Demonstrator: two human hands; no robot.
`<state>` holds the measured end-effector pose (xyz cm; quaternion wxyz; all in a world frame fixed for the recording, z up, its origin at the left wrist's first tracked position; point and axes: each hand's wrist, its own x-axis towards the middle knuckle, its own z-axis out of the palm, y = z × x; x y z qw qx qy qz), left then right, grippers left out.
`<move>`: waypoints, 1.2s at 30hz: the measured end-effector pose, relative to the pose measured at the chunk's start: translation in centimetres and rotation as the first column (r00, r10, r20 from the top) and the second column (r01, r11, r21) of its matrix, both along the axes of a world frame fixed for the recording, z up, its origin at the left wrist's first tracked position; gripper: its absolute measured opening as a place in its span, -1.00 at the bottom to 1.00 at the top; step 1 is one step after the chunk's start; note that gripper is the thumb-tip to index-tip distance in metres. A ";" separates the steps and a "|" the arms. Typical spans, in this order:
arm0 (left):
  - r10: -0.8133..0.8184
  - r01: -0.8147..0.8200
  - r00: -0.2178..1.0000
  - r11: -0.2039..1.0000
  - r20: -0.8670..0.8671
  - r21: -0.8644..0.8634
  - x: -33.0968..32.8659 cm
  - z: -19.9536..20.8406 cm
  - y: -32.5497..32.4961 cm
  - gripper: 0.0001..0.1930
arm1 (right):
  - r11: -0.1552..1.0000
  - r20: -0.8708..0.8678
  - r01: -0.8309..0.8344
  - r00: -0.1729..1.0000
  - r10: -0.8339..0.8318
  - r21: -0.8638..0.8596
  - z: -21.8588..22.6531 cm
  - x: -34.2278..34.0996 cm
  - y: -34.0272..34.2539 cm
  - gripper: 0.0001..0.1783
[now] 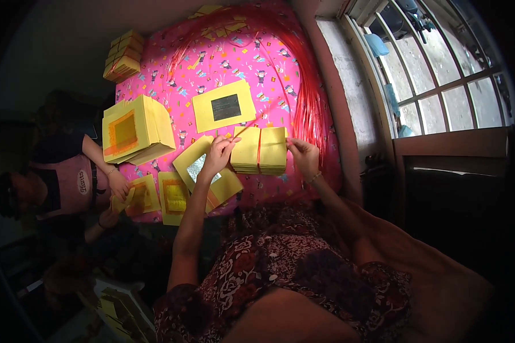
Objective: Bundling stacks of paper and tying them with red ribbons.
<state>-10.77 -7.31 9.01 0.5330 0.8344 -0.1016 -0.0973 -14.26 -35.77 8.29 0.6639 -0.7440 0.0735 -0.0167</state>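
Observation:
A bundle of yellow paper sheets [244,153] lies in front of me on the pink table, with a red plastic strip [260,150] running across its middle. At the bundle's left edge my left hand [218,153] is closed in a pinch on a red strip that trails up and to the right. My right hand [305,158] pinches at the bundle's right edge; what its fingertips hold is too small to make out. Beneath my left wrist lies a yellow sheet with a silver square [197,168]. Beyond the bundle is a yellow sheet with a dark square [226,106].
Long red strips [308,108] hang over the table's right side. A tall stack of yellow sheets [159,128] and tied bundles [123,57] stand at left. A co-worker's hand [119,184] handles yellow sheets with orange patches. A barred window [435,68] is at right.

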 end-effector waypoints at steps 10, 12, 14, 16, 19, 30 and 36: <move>-0.205 0.085 0.941 0.913 0.268 0.398 -0.8 2.3 -0.4 -0.82 | 0.996 0.033 0.071 0.997 -0.073 0.052 -0.8 -2.6 -0.1 -0.82; -0.198 0.078 0.947 0.906 0.254 0.416 -1.4 2.0 -0.2 -0.82 | 0.993 0.125 0.031 0.992 -0.016 -0.118 1.6 -2.7 0.5 -0.84; -0.144 0.074 0.967 0.949 0.210 0.308 -1.6 1.5 -0.1 -0.81 | 0.959 0.203 0.015 0.978 0.044 -0.284 3.1 -2.8 0.8 -0.87; -0.087 0.063 0.990 0.976 0.107 0.210 -1.7 1.0 -0.1 -0.81 | 0.785 0.364 -0.038 0.871 0.329 -0.618 3.4 -2.4 0.9 -0.88; -0.052 0.054 0.999 0.994 -0.015 0.095 -1.3 0.5 0.3 -0.77 | 0.697 0.358 -0.040 0.836 0.416 -0.716 2.9 -1.6 1.1 -0.88; -0.332 0.197 0.914 0.866 0.234 0.459 -1.0 2.4 -3.9 -0.74 | 0.713 0.343 -0.039 0.857 0.384 -0.700 1.3 -1.1 1.1 -0.81; -0.221 0.138 0.953 0.926 0.208 0.351 -2.0 1.5 -9.3 -0.80 | 0.758 0.326 -0.047 0.884 0.335 -0.651 0.9 -1.5 1.3 -0.83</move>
